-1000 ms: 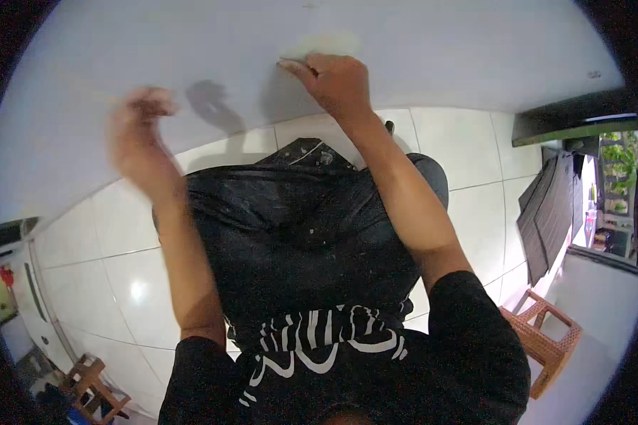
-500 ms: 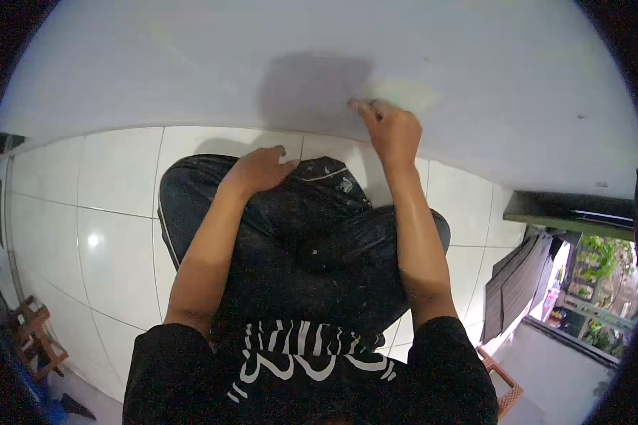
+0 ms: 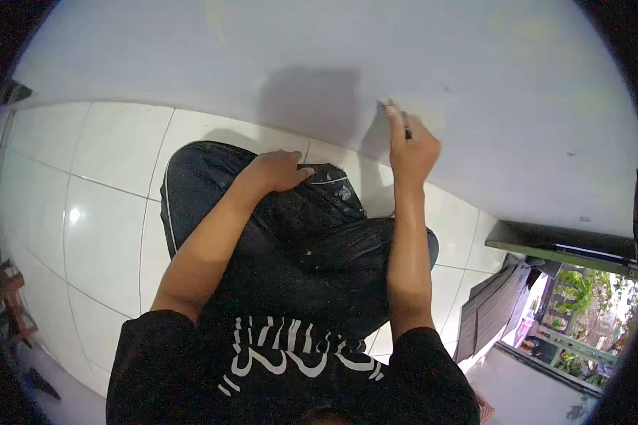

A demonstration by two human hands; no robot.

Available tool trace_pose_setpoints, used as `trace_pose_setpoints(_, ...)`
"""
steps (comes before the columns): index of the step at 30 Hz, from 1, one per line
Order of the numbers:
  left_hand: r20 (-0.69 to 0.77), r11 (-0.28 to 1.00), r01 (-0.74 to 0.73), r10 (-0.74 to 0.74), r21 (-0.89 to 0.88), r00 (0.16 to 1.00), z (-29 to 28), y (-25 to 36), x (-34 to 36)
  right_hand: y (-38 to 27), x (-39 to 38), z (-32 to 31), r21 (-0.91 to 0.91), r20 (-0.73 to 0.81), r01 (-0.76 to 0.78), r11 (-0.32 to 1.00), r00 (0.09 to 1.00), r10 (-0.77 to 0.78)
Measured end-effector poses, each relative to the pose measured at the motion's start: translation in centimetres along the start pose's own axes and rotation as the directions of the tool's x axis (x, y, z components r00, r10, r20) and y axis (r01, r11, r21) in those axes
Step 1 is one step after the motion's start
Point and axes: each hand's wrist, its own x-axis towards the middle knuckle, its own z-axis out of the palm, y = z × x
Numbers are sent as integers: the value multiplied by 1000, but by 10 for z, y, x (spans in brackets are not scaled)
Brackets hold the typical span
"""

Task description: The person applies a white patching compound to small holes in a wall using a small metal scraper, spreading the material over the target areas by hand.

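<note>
My right hand is raised at the pale wall, its fingers closed in a pinch close to the surface. A small dark bit shows between the fingers, and something small and pale appears at the fingertips; I cannot tell what it is. My left hand lies loosely over my crossed legs in dark trousers, thumb and fingers apart, holding nothing. Pale specks and smears mark the trousers near that hand.
White floor tiles meet the wall's foot ahead of me. Brown wooden furniture stands at the far left. On the right are a dark ledge, a hanging dark cloth and an opening with green plants.
My right hand has shifted right, its fingers turned to point more upward along the wall. The left hand stays on my legs. The whole view has tilted a little.
</note>
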Motion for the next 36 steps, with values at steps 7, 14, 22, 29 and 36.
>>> trace_pose_setpoints(7,22,999,-28,28,26,999,0,7,-1,37,-25,26,-312,168,143,939,981,-94)
trace_pose_setpoints(14,28,998,-61,60,22,998,7,4,4,25,-18,22,-290,77,62,955,996,-41)
trace_pose_setpoints(22,19,995,-94,93,35,995,20,4,10,35,-19,26,-317,59,18,948,998,1)
trace_pose_setpoints(29,1,997,-65,65,46,998,16,4,5,11,-11,7,-66,52,-138,988,989,142)
trace_pose_setpoints(36,-12,997,-66,66,32,998,15,4,6,12,-15,16,21,37,-114,993,993,114)
